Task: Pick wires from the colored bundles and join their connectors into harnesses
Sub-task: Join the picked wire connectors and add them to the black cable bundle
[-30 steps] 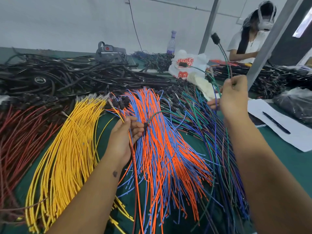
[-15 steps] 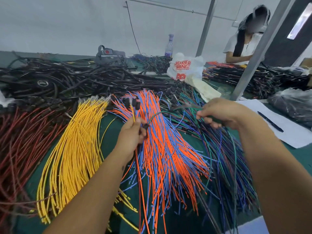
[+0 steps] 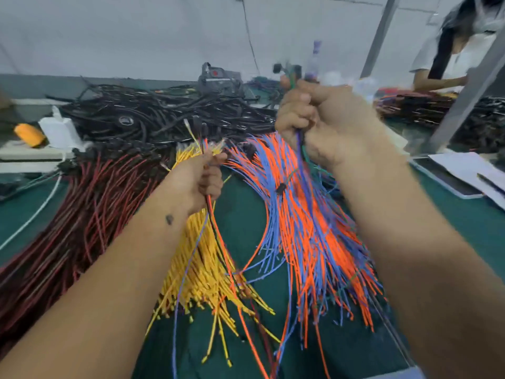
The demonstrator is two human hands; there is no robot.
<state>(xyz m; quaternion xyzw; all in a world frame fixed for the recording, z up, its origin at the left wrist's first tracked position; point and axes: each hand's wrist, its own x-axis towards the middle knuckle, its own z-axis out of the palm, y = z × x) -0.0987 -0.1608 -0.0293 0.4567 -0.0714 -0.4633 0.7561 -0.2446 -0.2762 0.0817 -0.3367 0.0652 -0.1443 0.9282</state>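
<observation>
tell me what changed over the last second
The right hand dipped to the green and blue bundle, then lifted again, gripping green and blue wires with a black connector on top. The left hand kept holding its few wires. The bundles on the table stayed put.

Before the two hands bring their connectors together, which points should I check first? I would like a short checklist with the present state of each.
1. Left hand grips its picked wires: ok.
2. Right hand grips the green and blue wires: ok.
3. Black connector above the right hand is free to reach: ok.
4. Connector ends above the left hand are aligned: cannot tell, blurred.
5. Hanging wires are free of the orange and blue bundle: cannot tell.
</observation>
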